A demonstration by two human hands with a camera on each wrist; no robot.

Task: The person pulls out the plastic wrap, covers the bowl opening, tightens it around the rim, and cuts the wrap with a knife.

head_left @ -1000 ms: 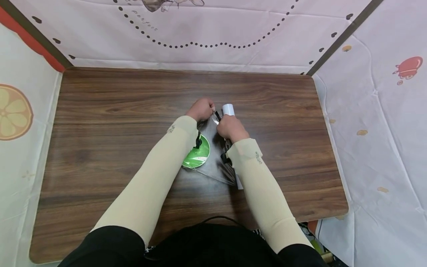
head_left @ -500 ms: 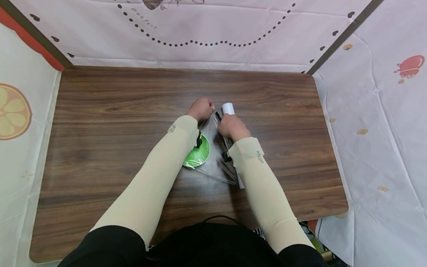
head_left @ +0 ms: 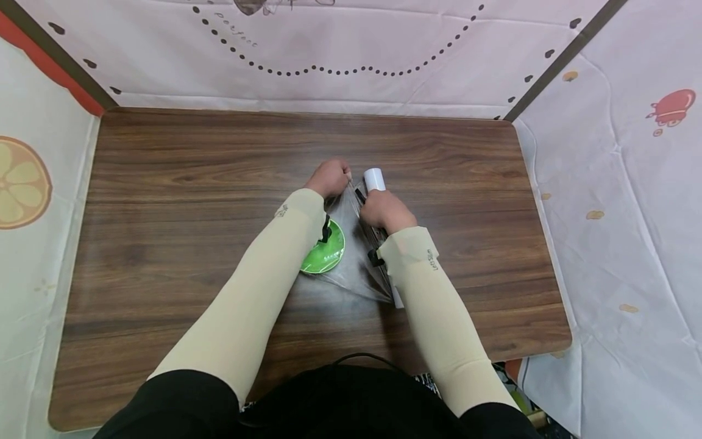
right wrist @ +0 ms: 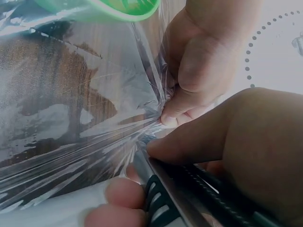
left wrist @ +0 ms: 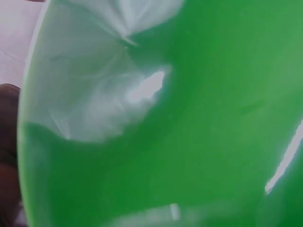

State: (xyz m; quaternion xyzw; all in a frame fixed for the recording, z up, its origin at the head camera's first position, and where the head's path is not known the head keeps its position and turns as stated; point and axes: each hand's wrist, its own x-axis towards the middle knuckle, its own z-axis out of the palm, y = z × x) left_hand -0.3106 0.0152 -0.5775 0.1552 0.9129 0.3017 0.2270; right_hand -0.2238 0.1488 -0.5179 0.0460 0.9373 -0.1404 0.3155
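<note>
Clear plastic wrap [head_left: 353, 256] stretches from over a green bowl [head_left: 325, 251] to a white-ended roll [head_left: 375, 178] on its right. At the far edge, my left hand [head_left: 330, 178] pinches gathered wrap. My right hand [head_left: 386, 210] grips a utility knife [right wrist: 163, 189] with a dark ridged grip, its front end against the bunched wrap beside the left fingers [right wrist: 173, 111]. The right wrist view shows the wrap [right wrist: 71, 118] pulled into taut creases there. Close up in the left wrist view, wrap shines over the bowl [left wrist: 213, 94]. My left forearm partly hides the bowl.
Everything lies on a brown wooden table [head_left: 208, 158]. White printed cloth [head_left: 351, 55] hangs behind it and along both sides. A black cable [head_left: 364, 355] arcs near the front edge by the person's body.
The right hand, holding the knife, has shifted slightly right and nearer the body. The wrap between the hands looks more drawn together; the left hand has barely moved.
</note>
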